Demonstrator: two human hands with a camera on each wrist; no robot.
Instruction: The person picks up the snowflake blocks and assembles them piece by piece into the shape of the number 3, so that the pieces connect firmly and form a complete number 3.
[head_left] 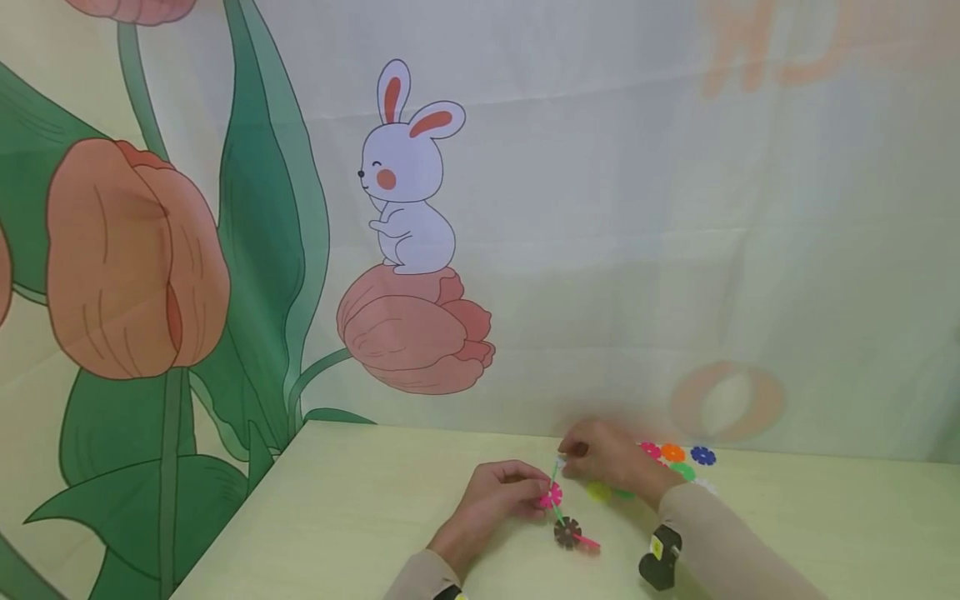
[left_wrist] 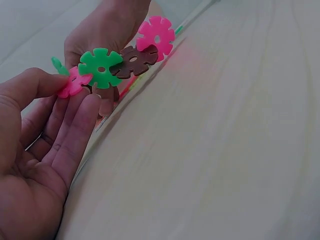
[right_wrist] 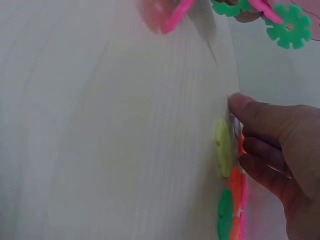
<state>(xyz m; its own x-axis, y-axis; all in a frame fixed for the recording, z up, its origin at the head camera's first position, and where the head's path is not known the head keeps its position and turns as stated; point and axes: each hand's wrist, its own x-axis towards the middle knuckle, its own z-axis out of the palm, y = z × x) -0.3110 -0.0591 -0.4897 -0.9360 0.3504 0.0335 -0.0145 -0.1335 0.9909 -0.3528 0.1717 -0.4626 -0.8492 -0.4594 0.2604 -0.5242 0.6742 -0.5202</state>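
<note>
My left hand [head_left: 498, 500] pinches a pink notched plastic disc [left_wrist: 75, 82] between thumb and fingers. That disc belongs to a chain of interlocking snowflake discs: a green disc [left_wrist: 101, 69], a brown disc [left_wrist: 134, 61] and another pink disc [left_wrist: 156, 37] hang off one side. On the other side is a further green disc [right_wrist: 290, 26]. Over the loose discs at the back of the table, my right hand [head_left: 611, 458] has its thumb and fingers at a whitish disc [right_wrist: 236, 126], pinching it edge-on. Its fingers partly hide that disc.
Loose discs lie beside and behind the right hand, among them a yellow disc [right_wrist: 223, 147], an orange disc [head_left: 673, 452], a blue disc [head_left: 703, 455] and a green disc [right_wrist: 225, 215]. The pale table [head_left: 315, 508] meets a printed curtain [head_left: 585, 250] at its back edge.
</note>
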